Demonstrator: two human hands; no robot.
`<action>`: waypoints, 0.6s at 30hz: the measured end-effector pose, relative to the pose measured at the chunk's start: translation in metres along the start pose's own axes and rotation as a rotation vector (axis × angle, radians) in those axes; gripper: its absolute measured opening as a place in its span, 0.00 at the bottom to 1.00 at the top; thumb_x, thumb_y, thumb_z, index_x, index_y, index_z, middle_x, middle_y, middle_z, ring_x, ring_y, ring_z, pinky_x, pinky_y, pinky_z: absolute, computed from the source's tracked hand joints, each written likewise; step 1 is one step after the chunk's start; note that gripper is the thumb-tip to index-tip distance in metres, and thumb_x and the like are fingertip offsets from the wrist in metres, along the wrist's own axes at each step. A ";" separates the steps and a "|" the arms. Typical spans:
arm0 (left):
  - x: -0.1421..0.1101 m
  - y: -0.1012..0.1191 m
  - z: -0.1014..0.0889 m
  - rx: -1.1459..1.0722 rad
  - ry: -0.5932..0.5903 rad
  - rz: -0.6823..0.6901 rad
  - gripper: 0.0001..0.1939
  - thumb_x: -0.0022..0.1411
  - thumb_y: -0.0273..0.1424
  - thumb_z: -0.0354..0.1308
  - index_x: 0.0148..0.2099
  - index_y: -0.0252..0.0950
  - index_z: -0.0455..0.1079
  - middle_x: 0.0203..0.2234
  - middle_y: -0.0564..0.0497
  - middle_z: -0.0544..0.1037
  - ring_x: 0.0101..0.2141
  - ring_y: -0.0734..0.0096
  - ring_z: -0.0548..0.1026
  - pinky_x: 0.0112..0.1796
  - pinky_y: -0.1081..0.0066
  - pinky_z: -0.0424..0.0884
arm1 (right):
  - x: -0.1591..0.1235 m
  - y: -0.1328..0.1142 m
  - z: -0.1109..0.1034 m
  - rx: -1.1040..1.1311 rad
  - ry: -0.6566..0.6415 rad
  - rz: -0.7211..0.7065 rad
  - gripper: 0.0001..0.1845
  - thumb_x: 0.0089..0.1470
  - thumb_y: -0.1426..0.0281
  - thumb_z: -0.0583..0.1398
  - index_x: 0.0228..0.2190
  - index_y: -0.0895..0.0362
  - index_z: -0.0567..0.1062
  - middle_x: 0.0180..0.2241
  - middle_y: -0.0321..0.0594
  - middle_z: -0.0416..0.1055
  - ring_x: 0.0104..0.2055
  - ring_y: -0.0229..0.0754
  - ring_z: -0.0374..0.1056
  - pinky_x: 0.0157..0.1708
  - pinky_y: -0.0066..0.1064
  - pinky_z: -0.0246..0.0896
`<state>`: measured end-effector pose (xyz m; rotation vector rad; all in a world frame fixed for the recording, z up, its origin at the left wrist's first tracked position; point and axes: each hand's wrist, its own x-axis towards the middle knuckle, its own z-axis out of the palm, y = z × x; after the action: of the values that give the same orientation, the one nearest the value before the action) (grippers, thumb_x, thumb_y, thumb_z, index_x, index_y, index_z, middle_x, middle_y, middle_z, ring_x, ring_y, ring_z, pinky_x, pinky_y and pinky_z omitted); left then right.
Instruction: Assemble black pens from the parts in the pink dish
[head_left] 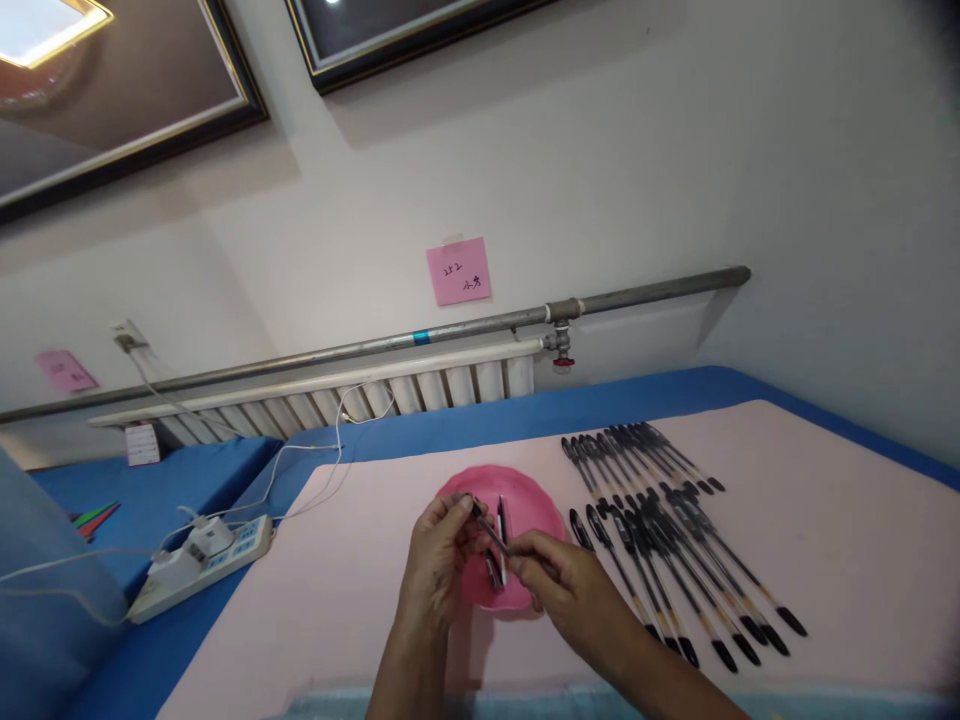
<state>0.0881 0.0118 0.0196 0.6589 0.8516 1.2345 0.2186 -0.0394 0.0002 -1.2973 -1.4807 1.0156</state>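
Over a round pink bowl [551, 505], both of my hands are closed on one slim dark pen [491, 530]. My left hand [442, 550] pinches its upper end between thumb and fingers. My right hand [562, 580] grips the lower end. Inside the bowl lie a few pen parts [502, 510], dark and white, partly hidden behind my fingers. To the right, several black-capped pens [675, 560] are laid out side by side in two slanted rows, the nearer row close to my right forearm.
Pink paper [337, 560] covers the blue table [637, 390]. On the left stands a white power strip [240, 545] with plugs and trailing cables. Behind the table, a radiator [450, 385] and a metal pipe [330, 355] run along the wall, with a pink note [459, 272] above.
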 end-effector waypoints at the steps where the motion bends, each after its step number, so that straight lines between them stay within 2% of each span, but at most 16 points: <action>1: 0.000 -0.001 0.001 -0.003 -0.001 0.000 0.12 0.40 0.30 0.68 0.25 0.32 0.68 0.18 0.52 0.75 0.18 0.76 0.71 0.20 0.78 0.67 | 0.000 0.000 0.000 -0.019 0.015 -0.016 0.09 0.51 0.67 0.53 0.26 0.57 0.71 0.21 0.32 0.63 0.24 0.35 0.59 0.24 0.25 0.54; 9: -0.006 -0.007 0.010 -0.033 -0.015 -0.004 0.11 0.40 0.30 0.68 0.25 0.31 0.71 0.17 0.52 0.74 0.18 0.78 0.71 0.21 0.78 0.67 | 0.000 -0.003 -0.002 -0.066 0.095 -0.067 0.10 0.52 0.67 0.52 0.25 0.56 0.70 0.21 0.32 0.63 0.25 0.36 0.58 0.25 0.26 0.53; 18: -0.004 -0.016 0.011 -0.017 -0.027 -0.081 0.15 0.34 0.32 0.71 0.25 0.31 0.70 0.18 0.52 0.74 0.19 0.76 0.72 0.22 0.77 0.67 | 0.005 0.001 -0.004 0.202 0.056 0.100 0.10 0.50 0.65 0.52 0.22 0.56 0.68 0.14 0.27 0.56 0.15 0.32 0.51 0.16 0.25 0.47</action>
<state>0.1056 0.0041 0.0130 0.6198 0.8372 1.1562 0.2231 -0.0347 0.0005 -1.2530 -1.2473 1.1534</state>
